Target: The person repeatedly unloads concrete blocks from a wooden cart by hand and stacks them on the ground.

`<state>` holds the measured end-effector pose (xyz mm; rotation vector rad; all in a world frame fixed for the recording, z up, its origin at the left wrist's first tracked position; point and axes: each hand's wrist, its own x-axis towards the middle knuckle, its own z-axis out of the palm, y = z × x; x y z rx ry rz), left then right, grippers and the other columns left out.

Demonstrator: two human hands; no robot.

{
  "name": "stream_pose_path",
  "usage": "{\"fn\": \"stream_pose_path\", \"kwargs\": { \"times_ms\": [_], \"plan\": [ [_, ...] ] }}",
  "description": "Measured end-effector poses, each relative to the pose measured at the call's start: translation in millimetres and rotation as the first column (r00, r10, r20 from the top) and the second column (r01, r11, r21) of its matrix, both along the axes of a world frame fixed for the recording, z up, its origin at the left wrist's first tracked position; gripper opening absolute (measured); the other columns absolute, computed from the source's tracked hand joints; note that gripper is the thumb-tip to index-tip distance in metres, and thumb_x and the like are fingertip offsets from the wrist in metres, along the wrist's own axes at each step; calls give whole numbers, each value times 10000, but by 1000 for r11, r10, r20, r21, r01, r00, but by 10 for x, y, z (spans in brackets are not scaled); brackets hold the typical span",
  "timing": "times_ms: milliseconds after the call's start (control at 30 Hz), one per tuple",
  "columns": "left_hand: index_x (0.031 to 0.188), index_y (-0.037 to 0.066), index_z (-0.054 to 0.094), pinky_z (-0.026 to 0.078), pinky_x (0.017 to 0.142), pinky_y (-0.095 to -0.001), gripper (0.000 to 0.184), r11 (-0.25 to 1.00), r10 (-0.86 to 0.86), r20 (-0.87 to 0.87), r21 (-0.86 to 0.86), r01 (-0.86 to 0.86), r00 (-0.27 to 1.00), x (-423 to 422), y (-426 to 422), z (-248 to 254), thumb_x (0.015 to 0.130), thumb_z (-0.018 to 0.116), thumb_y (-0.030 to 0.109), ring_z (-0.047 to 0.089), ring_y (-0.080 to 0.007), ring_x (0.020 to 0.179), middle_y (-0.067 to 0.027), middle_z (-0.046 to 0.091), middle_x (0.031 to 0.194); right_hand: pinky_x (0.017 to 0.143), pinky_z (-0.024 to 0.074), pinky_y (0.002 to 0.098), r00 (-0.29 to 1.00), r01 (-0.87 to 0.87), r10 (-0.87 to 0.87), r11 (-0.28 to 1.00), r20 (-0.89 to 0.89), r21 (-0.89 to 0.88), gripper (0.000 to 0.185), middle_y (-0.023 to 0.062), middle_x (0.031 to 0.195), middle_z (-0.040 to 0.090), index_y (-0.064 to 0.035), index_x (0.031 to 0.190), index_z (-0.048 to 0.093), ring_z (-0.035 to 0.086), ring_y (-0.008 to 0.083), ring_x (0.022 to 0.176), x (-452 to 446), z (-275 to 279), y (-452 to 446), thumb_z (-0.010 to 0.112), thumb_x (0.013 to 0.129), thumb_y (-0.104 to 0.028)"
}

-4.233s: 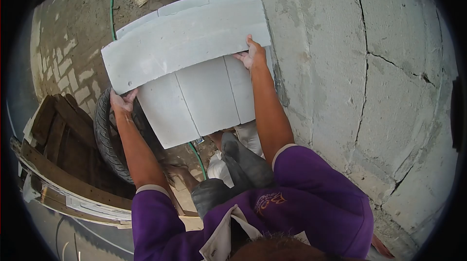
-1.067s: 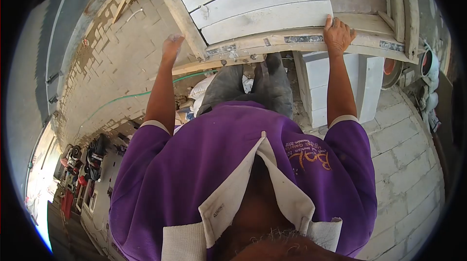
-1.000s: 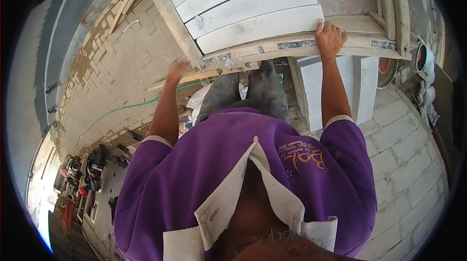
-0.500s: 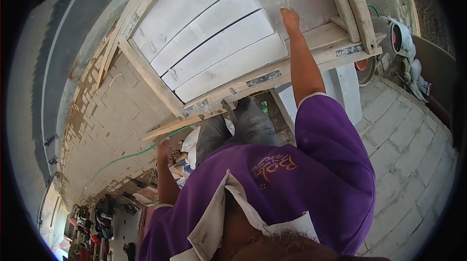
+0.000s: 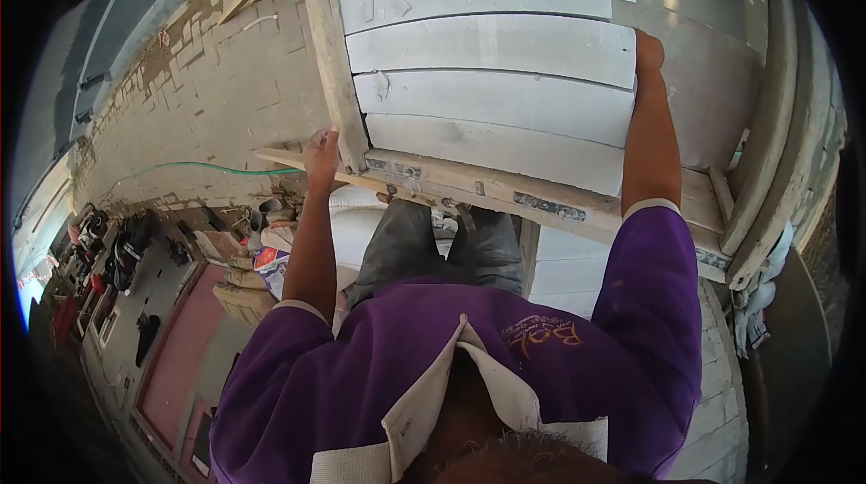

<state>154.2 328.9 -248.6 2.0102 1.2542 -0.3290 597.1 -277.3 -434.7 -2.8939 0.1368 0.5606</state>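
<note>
My left hand (image 5: 321,157) is beside the left wooden post (image 5: 336,78) of a frame, its fingers curled together with nothing visible in them. My right hand (image 5: 649,51) is closed like a fist at the right end of a white block (image 5: 492,44), and no object shows in it. Several long white blocks lie side by side within the wooden frame, with narrow dark gaps between some of them. The nearest block (image 5: 496,148) runs along the front wooden beam (image 5: 469,184).
A grey-brown board (image 5: 699,78) lies right of the blocks, bordered by curved timbers (image 5: 778,123). More white blocks (image 5: 568,263) stand below the beam. A green hose (image 5: 216,167) crosses the paving, and sacks (image 5: 248,295) and parked motorbikes (image 5: 126,245) are at the lower left.
The large white piece held in both hands in the oldest view is no longer in them. Since half a second ago, my right hand has come from over the board to the block's end; my left has risen beside the post.
</note>
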Motion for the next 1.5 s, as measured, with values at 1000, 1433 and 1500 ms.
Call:
{"fn": "stream_pose_path", "kwargs": {
  "times_ms": [1000, 1433, 1500],
  "plan": [
    [1426, -42, 376, 339, 1085, -431, 880, 984, 72, 163, 150, -97, 984, 1678, 917, -1584, 923, 352, 679, 433, -405, 1310, -271, 438, 1422, 681, 543, 372, 886, 441, -342, 831, -314, 338, 209, 115, 836, 679, -36, 935, 661, 671, 232, 767, -472, 1290, 510, 531, 887, -193],
    [1420, -29, 392, 342, 1079, -441, 872, 978, 86, 91, 181, -101, 992, 1702, 894, -1606, 928, 306, 686, 448, -408, 1296, -263, 479, 1389, 661, 542, 330, 840, 511, -281, 698, -464, 502, 184, 88, 820, 665, -16, 954, 644, 656, 182, 729, -303, 1193, 579, 523, 900, -143],
    [1426, -7, 391, 347, 1074, -450, 870, 972, 42, 76, 228, -58, 996, 1688, 906, -1600, 925, 279, 695, 456, -402, 1293, -249, 500, 1376, 657, 542, 324, 849, 478, -208, 694, -486, 538, 180, 84, 818, 663, -13, 957, 641, 654, 175, 723, -242, 1169, 547, 522, 902, -136]
  ]
}}
